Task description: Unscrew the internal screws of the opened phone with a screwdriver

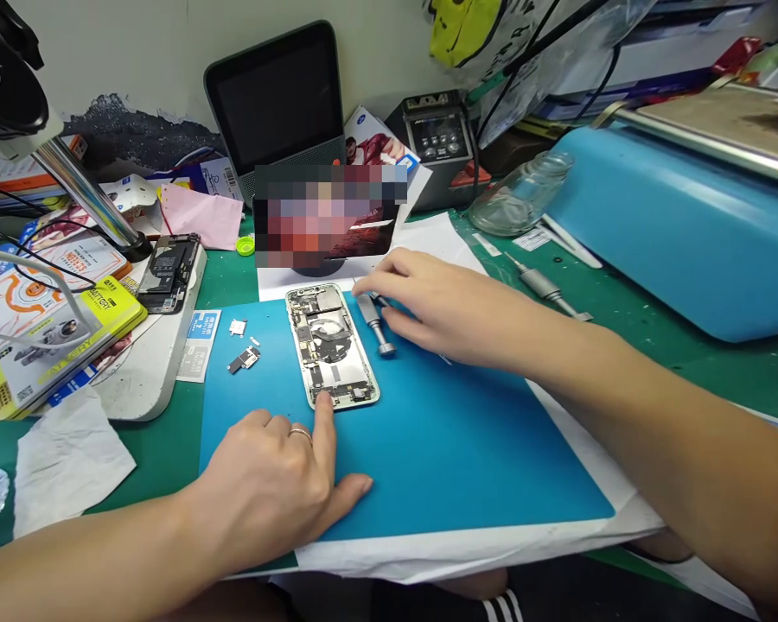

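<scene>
Left forearm (123,544) bare, in from lower left; left hand (276,462) knuckles up, index finger (325,436) straight, other fingers curled, thumb (350,498) out sideways. Right forearm (622,389) bare, slanting from lower right; right hand (421,298) farther forward, back up, fingers bent.

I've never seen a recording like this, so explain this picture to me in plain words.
There is no machine here: a person works with two bare hands. The single picture comes from a camera worn on that person's head, looking forward and down. On a blue mat lies an opened phone, its insides showing, with small loose parts to its left. The left hand rests its index finger on the phone's near end. The right hand has its fingers at a gray screwdriver-like tool beside the phone; whether they grip it, I cannot tell.
</scene>
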A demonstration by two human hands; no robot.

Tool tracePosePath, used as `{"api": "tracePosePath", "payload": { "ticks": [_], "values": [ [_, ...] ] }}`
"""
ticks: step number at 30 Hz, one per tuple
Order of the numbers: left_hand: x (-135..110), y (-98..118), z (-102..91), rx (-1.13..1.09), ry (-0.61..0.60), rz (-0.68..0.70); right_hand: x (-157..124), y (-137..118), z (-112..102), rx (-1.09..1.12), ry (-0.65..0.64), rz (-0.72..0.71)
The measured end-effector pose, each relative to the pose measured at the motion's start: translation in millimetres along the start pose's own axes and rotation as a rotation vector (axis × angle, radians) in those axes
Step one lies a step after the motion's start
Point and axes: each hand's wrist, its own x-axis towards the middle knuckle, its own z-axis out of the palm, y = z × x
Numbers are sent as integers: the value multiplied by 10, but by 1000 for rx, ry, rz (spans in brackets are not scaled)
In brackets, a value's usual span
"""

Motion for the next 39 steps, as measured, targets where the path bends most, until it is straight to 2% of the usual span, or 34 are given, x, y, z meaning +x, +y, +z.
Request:
{"api": "tracePosePath", "payload": {
  "ticks": [3,8,15,19,24,34,36,39],
  "values": [
    [2,4,2,-4,1,1,-3,-1,45,-14,-22,-98],
    [6,2,5,-7,-12,-3,5,-2,59,-142,-71,-143],
    [-14,10,21,-3,-2,-3,10,6,74,-170,-5,-255],
    [-14,27,26,-2,-9,-9,20,-12,54,-164,100,-285],
    [-12,48,26,-7,-19,-31,14,-45,16,-130,213,-188],
    [-11,38,32,-10,17,-28,14,-123,16,31,590,-212],
    [-12,44,22,1,8,-33,0,-148,42,96,657,-213],
    [-18,61,7,16,-6,-42,-13,-217,85,326,707,-235]
  ]
}}
